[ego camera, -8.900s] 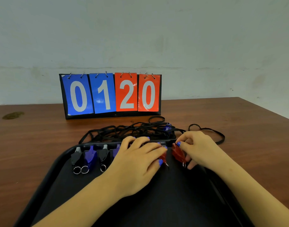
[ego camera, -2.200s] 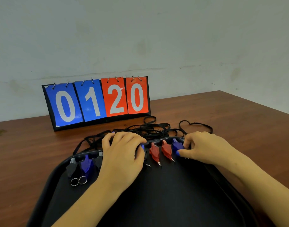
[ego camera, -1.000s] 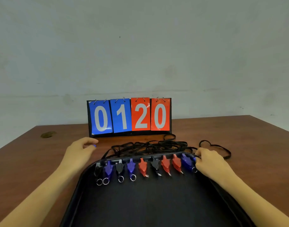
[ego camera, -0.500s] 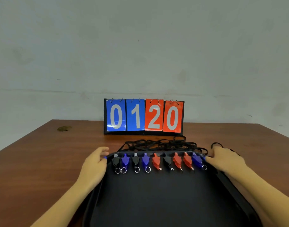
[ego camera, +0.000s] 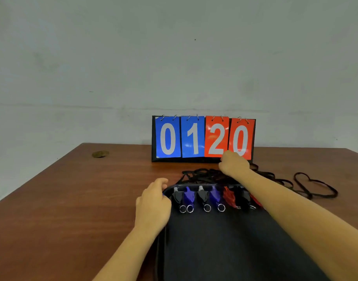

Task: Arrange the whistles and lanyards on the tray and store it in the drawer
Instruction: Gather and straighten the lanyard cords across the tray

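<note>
A black tray (ego camera: 214, 250) lies on the wooden table in front of me. Several whistles (ego camera: 202, 196), black, blue and red, lie in a row along its far edge, key rings pointing toward me. Behind the tray sprawls a tangle of black lanyards (ego camera: 204, 174), with loops trailing off to the right. My left hand (ego camera: 153, 201) rests on the tray's far left corner, fingers curled at the rim. My right hand (ego camera: 233, 164) reaches over the tray and closes into the lanyard pile; my forearm hides the rightmost whistles.
A flip scoreboard (ego camera: 203, 138) reading 0120 stands at the back of the table against the grey wall. A small brownish spot (ego camera: 100, 154) marks the far left of the tabletop. Table edges run at left and back.
My right hand left the tray's right corner and moved forward onto the lanyard pile. My left hand stays at the tray's left corner. The view has shifted left.
</note>
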### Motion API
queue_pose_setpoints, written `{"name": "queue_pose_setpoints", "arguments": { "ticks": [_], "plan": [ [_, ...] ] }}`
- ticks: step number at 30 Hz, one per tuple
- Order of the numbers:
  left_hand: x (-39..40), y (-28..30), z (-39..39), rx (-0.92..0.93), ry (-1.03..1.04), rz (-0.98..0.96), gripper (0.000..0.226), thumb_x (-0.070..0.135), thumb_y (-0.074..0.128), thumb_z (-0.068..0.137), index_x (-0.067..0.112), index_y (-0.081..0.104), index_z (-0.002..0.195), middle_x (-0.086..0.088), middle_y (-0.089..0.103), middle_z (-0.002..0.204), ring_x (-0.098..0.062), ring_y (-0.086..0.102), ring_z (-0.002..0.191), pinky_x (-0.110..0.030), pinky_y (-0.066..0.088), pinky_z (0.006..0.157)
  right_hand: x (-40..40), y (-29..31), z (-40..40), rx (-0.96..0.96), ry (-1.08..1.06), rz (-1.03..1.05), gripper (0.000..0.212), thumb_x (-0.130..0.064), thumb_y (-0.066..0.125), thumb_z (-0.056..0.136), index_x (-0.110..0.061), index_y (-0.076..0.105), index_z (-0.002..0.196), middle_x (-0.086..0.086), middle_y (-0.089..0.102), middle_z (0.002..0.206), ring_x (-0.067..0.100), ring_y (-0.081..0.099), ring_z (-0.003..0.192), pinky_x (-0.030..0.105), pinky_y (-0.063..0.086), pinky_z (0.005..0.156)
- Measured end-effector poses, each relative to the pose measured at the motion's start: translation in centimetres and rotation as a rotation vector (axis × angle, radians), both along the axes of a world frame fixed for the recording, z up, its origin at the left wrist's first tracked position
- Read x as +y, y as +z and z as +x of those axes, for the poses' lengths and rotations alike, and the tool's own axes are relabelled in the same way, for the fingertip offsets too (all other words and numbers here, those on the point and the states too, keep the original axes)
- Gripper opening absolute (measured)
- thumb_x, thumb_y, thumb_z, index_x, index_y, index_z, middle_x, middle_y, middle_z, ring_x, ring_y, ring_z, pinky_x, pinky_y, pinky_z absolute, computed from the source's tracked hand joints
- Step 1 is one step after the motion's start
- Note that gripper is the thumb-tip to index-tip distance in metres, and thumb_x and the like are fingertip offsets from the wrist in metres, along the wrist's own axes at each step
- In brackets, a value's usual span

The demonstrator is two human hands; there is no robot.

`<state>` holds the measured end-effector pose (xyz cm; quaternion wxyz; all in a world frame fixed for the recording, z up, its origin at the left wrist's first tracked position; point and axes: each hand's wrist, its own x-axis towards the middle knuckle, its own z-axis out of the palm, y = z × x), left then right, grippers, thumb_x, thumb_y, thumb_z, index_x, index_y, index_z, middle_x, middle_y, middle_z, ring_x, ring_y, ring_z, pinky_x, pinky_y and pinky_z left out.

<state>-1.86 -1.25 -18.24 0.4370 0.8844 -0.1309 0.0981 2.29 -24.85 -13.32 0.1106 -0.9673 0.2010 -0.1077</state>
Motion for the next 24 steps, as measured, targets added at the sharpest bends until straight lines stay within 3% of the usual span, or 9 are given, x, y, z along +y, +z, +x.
{"name": "queue_pose_setpoints", "arguments": {
  "ticks": [4,8,10,13,14,16,19,22,24],
  "plan": [
    [0.0,0.4,-0.3,-0.017,0.011,0.017,0.052,-0.002,0.039,0.085,0.022,0.043,0.131,0.006,0.052,0.131,-0.012,0.045,0.121,-0.033,0.028,0.101,1.0,-2.0,1.2,-0.087,-0.163,0.029,0.007,-0.013,0.05,0.087,-0.008,0.053,0.09,0.009,0.057,0.087,0.029,0.056,0.081,0.033,0.043,0.074],
    [0.0,0.7,-0.6,-0.036,0.02,0.011,0.045,0.006,0.039,0.089,0.023,0.042,0.131,0.008,0.05,0.132,-0.011,0.045,0.12,-0.03,0.028,0.1,1.1,-1.5,2.1,-0.141,-0.194,0.061,0.006,-0.014,0.052,0.086,-0.008,0.051,0.086,0.01,0.058,0.085,0.031,0.059,0.082,0.034,0.045,0.076],
    [-0.1,0.8,-0.6,-0.059,0.044,0.001,0.042,0.012,0.039,0.092,0.022,0.041,0.132,0.008,0.049,0.133,-0.011,0.044,0.12,-0.029,0.029,0.099,1.4,-0.4,2.4,-0.104,-0.091,0.094,0.017,-0.02,0.056,0.087,-0.003,0.057,0.084,0.012,0.061,0.083,0.032,0.061,0.081,0.035,0.05,0.072],
    [-0.1,0.9,-0.8,-0.214,0.083,0.144,0.043,0.022,0.04,0.092,0.021,0.038,0.136,0.006,0.047,0.134,-0.014,0.042,0.12,-0.029,0.033,0.097,3.3,2.0,2.1,-0.072,0.193,0.256,0.027,-0.019,0.058,0.09,0.007,0.065,0.097,0.018,0.066,0.102,0.031,0.063,0.097,0.039,0.049,0.085],
    [-0.2,0.9,-0.9,-0.319,0.09,0.205,0.043,0.024,0.039,0.09,0.019,0.043,0.133,0.004,0.051,0.131,-0.015,0.047,0.118,-0.031,0.037,0.094,4.3,3.1,1.6,-0.105,0.283,0.321,0.025,-0.018,0.058,0.09,0.005,0.065,0.097,0.014,0.065,0.101,0.025,0.063,0.091,0.036,0.049,0.085],
    [-0.2,1.1,-1.2,-0.45,0.075,0.191,0.046,0.026,0.036,0.083,0.017,0.053,0.124,0.002,0.061,0.119,-0.016,0.055,0.106,-0.03,0.039,0.084,6.6,5.6,0.3,-0.189,0.425,0.438,0.016,-0.017,0.058,0.091,-0.002,0.062,0.094,0.002,0.061,0.082,0.011,0.058,0.071,0.024,0.051,0.068],
    [-0.2,2.2,-1.6,-0.387,0.048,-0.085,0.051,0.02,0.036,0.082,0.022,0.044,0.132,0.011,0.049,0.123,-0.004,0.037,0.101,-0.018,0.022,0.085,9.8,8.5,-2.4,-0.211,0.609,0.599,0.011,-0.013,0.056,0.091,-0.005,0.061,0.096,-0.003,0.064,0.081,0.001,0.057,0.067,0.012,0.045,0.056],
    [0.2,3.6,-2.0,-0.384,0.029,-0.474,0.062,0.026,0.046,0.079,0.028,0.029,0.139,0.02,0.04,0.122,-0.004,0.045,0.084,-0.008,0.034,0.076,12.1,9.2,-5.6,-0.15,0.792,0.63,0.004,-0.015,0.06,0.089,-0.014,0.061,0.086,0.0,0.068,0.087,0.004,0.06,0.073,0.007,0.045,0.059],
    [0.6,4.4,-2.3,-0.329,-0.031,-0.602,0.059,0.025,0.057,0.083,0.034,0.032,0.135,0.026,0.046,0.118,-0.001,0.055,0.083,-0.005,0.042,0.071,12.8,8.7,-7.4,-0.09,0.892,0.664,0.003,-0.013,0.061,0.088,-0.012,0.064,0.088,0.004,0.069,0.093,0.011,0.063,0.082,0.014,0.05,0.073]
  ]
}}
